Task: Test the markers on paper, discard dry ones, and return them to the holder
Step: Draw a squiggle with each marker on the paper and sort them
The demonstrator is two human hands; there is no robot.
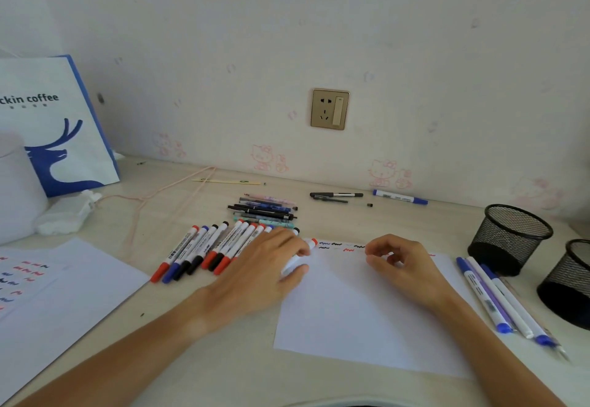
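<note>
My left hand [266, 267] grips a white marker with a red end [311, 243] at the upper left corner of a white paper sheet [360, 317]. The sheet's top edge carries blue, black and red squiggles [341, 246]. My right hand [397, 261] hovers over the paper's top right with loosely curled fingers, empty. A row of red, blue and black capped markers [204, 250] lies left of my left hand. Two black mesh holders [507, 237] [571, 282] stand at the right, with several blue and purple markers [498, 298] lying in front of them.
A bundle of pens [265, 210] lies behind the marker row. More pens [338, 197] and a blue marker [399, 197] lie near the wall. A second scribbled sheet [48, 282] is at the left, with a coffee paper bag [54, 125] behind it.
</note>
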